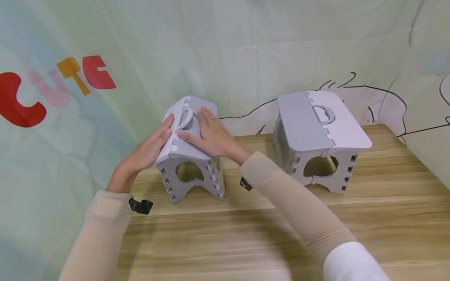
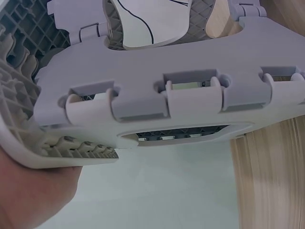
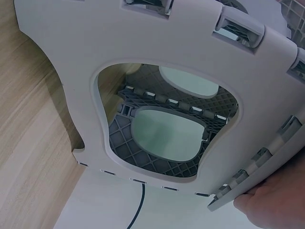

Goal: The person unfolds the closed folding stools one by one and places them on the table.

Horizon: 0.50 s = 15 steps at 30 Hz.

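Observation:
Two grey-and-white folding step stools stand on the wooden surface. The left folding stool (image 1: 186,152) is partly folded: its two top halves slope down from a raised centre seam, where the carry handle sticks up. My left hand (image 1: 151,146) rests with straight fingers on the left sloping half. My right hand (image 1: 214,134) lies flat, fingers extended and thumb spread, on the right half beside the handle. In the left wrist view, the hinged side panel (image 2: 143,71) and the top's ribbed underside show. The right wrist view shows a leg panel (image 3: 62,52) with its large opening.
The right folding stool (image 1: 299,121) stands fully unfolded, its top flat. Behind both hangs a pale printed cloth (image 1: 225,70) with coloured letters at the left. The wood-grain tabletop (image 1: 197,242) extends toward me. Each sleeve carries a black wrist mount (image 1: 141,206).

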{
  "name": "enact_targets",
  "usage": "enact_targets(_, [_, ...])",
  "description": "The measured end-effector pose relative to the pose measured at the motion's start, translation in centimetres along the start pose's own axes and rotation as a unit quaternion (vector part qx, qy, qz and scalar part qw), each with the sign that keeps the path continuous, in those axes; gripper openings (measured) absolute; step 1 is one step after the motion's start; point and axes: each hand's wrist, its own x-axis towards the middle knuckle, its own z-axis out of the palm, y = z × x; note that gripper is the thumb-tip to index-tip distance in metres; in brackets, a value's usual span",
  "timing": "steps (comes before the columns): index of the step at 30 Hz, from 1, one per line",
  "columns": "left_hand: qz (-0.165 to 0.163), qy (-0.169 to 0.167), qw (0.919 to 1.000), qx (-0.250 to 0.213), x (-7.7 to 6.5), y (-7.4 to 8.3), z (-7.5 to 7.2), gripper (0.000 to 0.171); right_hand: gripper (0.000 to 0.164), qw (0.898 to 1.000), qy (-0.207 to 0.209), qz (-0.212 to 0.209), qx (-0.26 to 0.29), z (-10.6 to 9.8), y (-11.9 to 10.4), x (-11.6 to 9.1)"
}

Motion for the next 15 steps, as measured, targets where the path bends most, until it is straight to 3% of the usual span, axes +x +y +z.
enact_targets(15, [0.005,-0.006,1.0000,-0.001,-0.10,-0.12,-0.04,0.056,0.097,1.000,-0.007,-0.002,-0.018,-0.11,-0.05,-0.10])
